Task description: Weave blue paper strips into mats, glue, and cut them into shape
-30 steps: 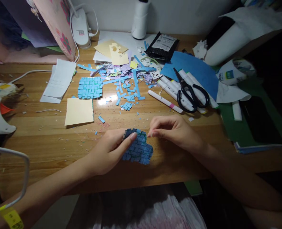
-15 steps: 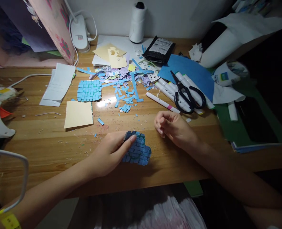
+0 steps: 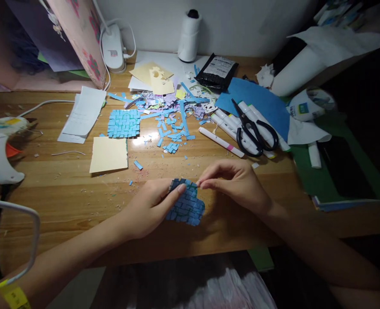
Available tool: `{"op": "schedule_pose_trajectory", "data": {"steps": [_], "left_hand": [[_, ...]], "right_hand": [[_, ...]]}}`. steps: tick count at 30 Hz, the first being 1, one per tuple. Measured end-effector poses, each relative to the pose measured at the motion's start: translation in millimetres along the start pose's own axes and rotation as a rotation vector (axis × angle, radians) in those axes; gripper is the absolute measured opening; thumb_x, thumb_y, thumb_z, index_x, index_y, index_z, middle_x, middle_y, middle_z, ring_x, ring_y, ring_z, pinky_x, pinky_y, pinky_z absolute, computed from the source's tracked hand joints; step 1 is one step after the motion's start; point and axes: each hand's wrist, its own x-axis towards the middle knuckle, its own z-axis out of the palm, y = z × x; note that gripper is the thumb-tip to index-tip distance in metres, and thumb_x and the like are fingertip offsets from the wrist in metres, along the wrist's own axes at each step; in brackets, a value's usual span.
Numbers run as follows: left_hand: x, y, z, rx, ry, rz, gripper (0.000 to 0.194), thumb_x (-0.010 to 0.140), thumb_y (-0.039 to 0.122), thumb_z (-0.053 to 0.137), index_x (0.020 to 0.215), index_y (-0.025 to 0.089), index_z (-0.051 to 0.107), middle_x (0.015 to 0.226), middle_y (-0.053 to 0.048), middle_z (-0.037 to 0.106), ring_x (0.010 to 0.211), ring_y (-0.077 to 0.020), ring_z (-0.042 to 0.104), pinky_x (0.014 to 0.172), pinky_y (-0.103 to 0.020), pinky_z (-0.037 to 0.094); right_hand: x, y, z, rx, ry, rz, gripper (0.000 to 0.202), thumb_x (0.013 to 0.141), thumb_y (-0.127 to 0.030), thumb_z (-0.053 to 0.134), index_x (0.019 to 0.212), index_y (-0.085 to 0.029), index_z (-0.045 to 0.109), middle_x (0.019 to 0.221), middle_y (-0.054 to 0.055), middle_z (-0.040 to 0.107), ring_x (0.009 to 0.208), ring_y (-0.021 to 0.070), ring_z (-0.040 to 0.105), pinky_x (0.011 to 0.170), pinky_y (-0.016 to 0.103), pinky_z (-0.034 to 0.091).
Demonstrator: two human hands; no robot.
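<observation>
A blue piece covered in small brick-like paper tiles (image 3: 188, 206) is pinched between the thumb and fingers of my left hand (image 3: 148, 208), above the desk's front part. My right hand (image 3: 238, 182) has its thumb and index fingertips pressed together at the upper right edge of that piece; whatever lies between them is too small to name. A second blue tiled rectangle (image 3: 124, 123) lies flat at the left, just above a cream square (image 3: 109, 155). Loose blue paper bits (image 3: 171, 148) are scattered right of it.
Black scissors (image 3: 252, 133) rest on white markers (image 3: 224, 124) at the right. Behind are a black packet (image 3: 217, 72) and a white thread cone (image 3: 189, 38). A white glue gun (image 3: 0, 154) stands at the far left, a dark phone (image 3: 347, 163) at the right.
My right hand has moved left to the blue piece's edge, and its fingertips have come together. My left hand keeps its hold. The whole view has shifted slightly.
</observation>
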Motion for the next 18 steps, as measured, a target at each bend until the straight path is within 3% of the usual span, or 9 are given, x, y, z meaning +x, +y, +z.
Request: {"op": "schedule_pose_trajectory", "data": {"steps": [3,6,8,12,14,16,18], "left_hand": [[-0.1,1.1,-0.5,-0.067,-0.025,-0.083,0.038,0.093,0.037,0.036,0.063,0.016,0.043,0.060,0.004,0.040,0.058,-0.0088,0.038,0.055,-0.021,0.032],[-1.1,1.5,-0.6,-0.235,-0.064,-0.184,0.039,0.091,0.042,0.039,0.063,0.016,0.043,0.060,0.004,0.038,0.058,-0.0088,0.036,0.053,-0.020,0.032],[-1.4,1.4,-0.3,-0.376,-0.087,-0.248,0.038,0.089,0.045,0.042,0.067,0.015,0.048,0.063,0.003,0.044,0.059,-0.0090,0.039,0.055,-0.020,0.036],[-0.3,1.6,0.6,-0.520,-0.082,-0.332,0.038,0.085,0.049,0.047,0.073,0.015,0.057,0.072,-0.001,0.055,0.065,-0.0114,0.048,0.060,-0.022,0.043],[0.6,2.2,0.9,-0.569,-0.092,-0.344,0.038,0.085,0.049,0.048,0.074,0.014,0.058,0.073,-0.002,0.057,0.065,-0.0117,0.050,0.060,-0.023,0.044],[1.0,2.5,1.2,-0.607,-0.099,-0.343,0.038,0.085,0.048,0.048,0.073,0.014,0.058,0.072,-0.002,0.057,0.064,-0.0111,0.050,0.060,-0.023,0.044],[1.1,2.0,1.6,-0.607,-0.081,-0.333,0.036,0.085,0.047,0.048,0.072,0.015,0.058,0.070,0.000,0.056,0.063,-0.0103,0.048,0.060,-0.022,0.042]], "right_hand": [[3.3,0.9,-4.0,-0.018,0.064,-0.049,0.015,0.064,-0.023,0.078,0.056,-0.017,0.066,0.055,-0.001,0.065,0.052,0.0093,0.057,0.049,0.019,0.045],[7.3,3.5,-7.5,-0.082,0.071,-0.039,0.012,0.079,-0.027,0.065,0.075,-0.018,0.072,0.061,0.001,0.069,0.051,0.0087,0.057,0.048,0.019,0.045],[8.8,5.7,-8.2,-0.116,0.061,-0.025,0.015,0.083,-0.027,0.060,0.088,-0.019,0.072,0.073,0.003,0.073,0.059,0.0106,0.062,0.052,0.021,0.048],[11.1,9.4,-8.2,-0.194,0.142,-0.057,0.017,0.085,-0.025,0.057,0.095,-0.021,0.070,0.097,0.005,0.072,0.091,0.0182,0.066,0.067,0.028,0.055],[12.4,10.1,-9.0,-0.247,0.163,-0.136,0.026,0.088,-0.022,0.052,0.111,-0.024,0.064,0.120,0.005,0.063,0.111,0.0191,0.057,0.083,0.032,0.053],[12.9,9.4,-9.8,-0.310,0.128,-0.229,0.040,0.090,-0.020,0.047,0.129,-0.029,0.049,0.143,0.002,0.041,0.130,0.0183,0.038,0.100,0.036,0.042],[11.3,7.8,-9.4,-0.385,0.091,-0.284,0.043,0.091,-0.022,0.046,0.134,-0.029,0.042,0.148,0.003,0.030,0.134,0.0190,0.029,0.108,0.040,0.031]]}}
